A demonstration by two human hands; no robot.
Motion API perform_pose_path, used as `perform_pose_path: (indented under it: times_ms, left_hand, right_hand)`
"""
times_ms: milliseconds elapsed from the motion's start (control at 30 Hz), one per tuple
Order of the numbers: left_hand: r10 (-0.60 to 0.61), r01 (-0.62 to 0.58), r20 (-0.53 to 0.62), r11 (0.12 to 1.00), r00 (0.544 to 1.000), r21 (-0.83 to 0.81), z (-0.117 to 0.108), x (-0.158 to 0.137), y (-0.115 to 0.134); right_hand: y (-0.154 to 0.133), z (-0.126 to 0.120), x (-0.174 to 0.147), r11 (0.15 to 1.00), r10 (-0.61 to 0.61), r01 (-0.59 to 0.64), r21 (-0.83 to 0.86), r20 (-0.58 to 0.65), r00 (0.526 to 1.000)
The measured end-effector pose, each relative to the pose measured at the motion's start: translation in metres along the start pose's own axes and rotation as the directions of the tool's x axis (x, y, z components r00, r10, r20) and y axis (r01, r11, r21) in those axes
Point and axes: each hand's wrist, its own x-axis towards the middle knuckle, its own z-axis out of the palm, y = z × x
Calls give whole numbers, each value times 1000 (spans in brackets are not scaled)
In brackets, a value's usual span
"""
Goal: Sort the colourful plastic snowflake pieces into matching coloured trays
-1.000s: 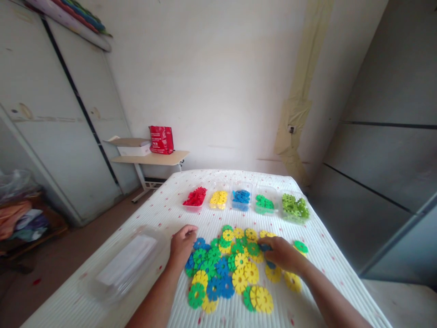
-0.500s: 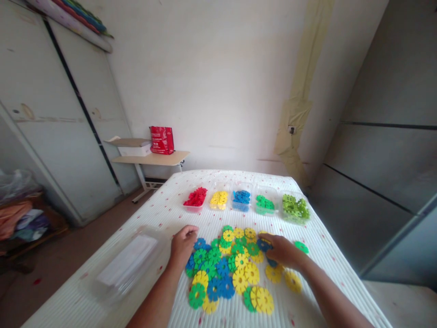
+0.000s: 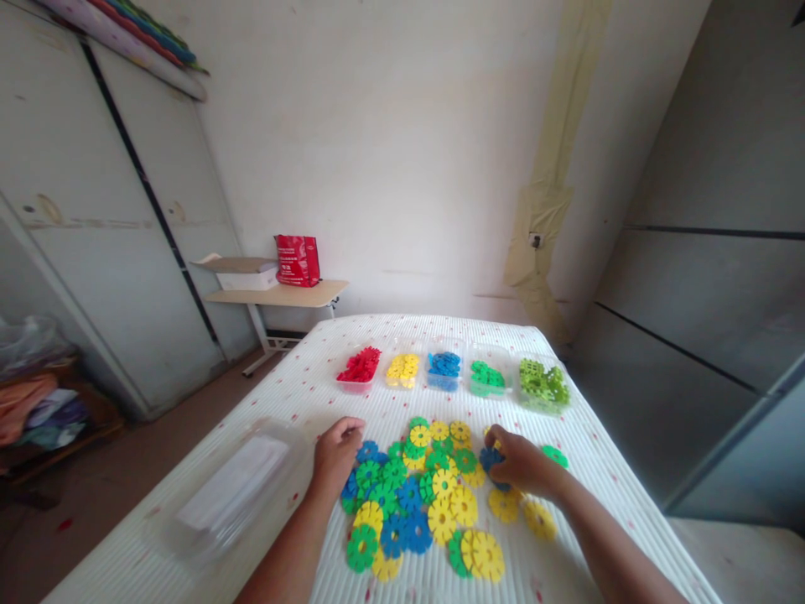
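Flat notched plastic discs, the snowflake-shaped building kind, lie in a loose pile on the white quilted cover (image 3: 302,579). They are green (image 3: 394,472), blue (image 3: 418,532) and yellow (image 3: 464,506). At the pile's right side my right hand (image 3: 523,463) has its thumb and fingers closed on a blue disc (image 3: 489,460), which looks tilted; a yellow disc (image 3: 488,432) shows partly behind its fingers. My left hand (image 3: 338,453) rests on the cover at the left edge of the pile, beside blue discs. Its fingers are curled in, with nothing showing between them.
Behind the pile stands a row of clear boxes holding red (image 3: 360,366), yellow (image 3: 402,370), blue (image 3: 444,369), green (image 3: 487,377) and light green pieces (image 3: 542,382). A clear plastic container (image 3: 236,486) lies at left. One green disc (image 3: 554,455) sits apart at right.
My right hand has drawn slightly back and to the right, its fingers bending more around the blue disc, which has shifted with it. My left hand stays in place.
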Motion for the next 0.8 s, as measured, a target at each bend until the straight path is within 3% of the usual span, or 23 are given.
perform_pose_path:
  times_ms: [300, 467, 600, 800]
  left_hand:
    - [4, -4, -6, 1000, 1000, -10, 0, 0, 1]
    - [-2, 2, -7, 1000, 1000, -6, 0, 0, 0]
    - [-13, 13, -3, 1000, 1000, -4, 0, -1, 0]
    - [14, -14, 0, 1000, 1000, 6, 0, 0, 0]
  right_hand:
    - [12, -14, -5, 979, -5, 0, 203, 27, 1000]
    - [8, -18, -6, 989, -131, 135, 65, -66, 989]
    - [-1, -8, -5, 991, -94, 94, -95, -1, 996]
    - [-14, -1, -7, 935, -25, 13, -353, -29, 999]
